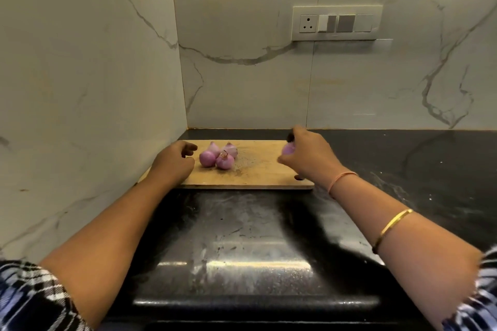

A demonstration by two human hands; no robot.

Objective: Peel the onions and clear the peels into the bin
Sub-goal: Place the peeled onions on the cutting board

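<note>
One onion [288, 148] — in right hand [309, 155]

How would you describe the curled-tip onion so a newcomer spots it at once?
Start at the wooden cutting board on the black counter, in the wall corner. Four onions cluster at its left end beside the left hand; the curled-tip onion is the cluster's near right one. It alone has a dark curled tip on top.

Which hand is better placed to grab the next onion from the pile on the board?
Left. The left hand hovers empty right beside the four clustered onions on the cutting board, while the right hand, farther off, is busy gripping a fifth onion.
</note>
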